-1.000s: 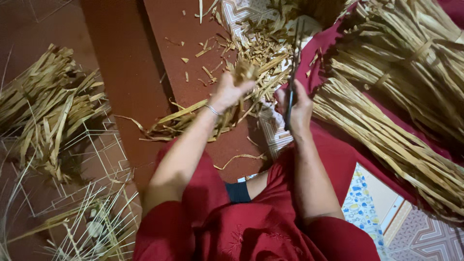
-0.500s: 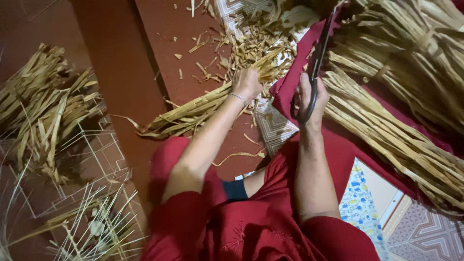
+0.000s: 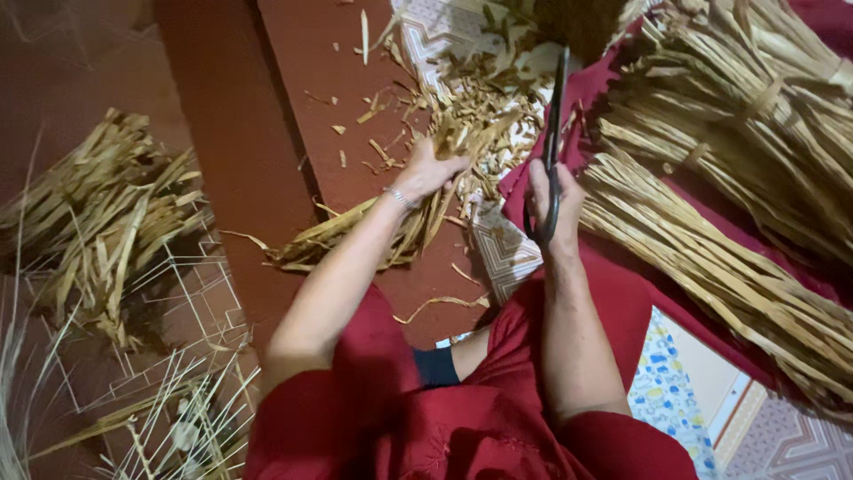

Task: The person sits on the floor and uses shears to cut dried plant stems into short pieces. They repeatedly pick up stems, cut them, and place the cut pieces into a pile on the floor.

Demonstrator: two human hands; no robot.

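Red garment with short sleeves, dark blue cloth beneath, thin bracelet (image 3: 397, 197) on left wrist

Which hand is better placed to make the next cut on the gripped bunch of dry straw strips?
Right, probably. The right hand holds the dark metal scissors, blades pointing away beside the bunch of dry straw strips, which the left hand grips.

Scissors (image 3: 553, 142) raised — left hand (image 3: 428, 169) regripped bundle (image 3: 373, 233).

Single head cam (no 2nd view), looks steeply down, close over lap + floor (image 3: 311, 80).
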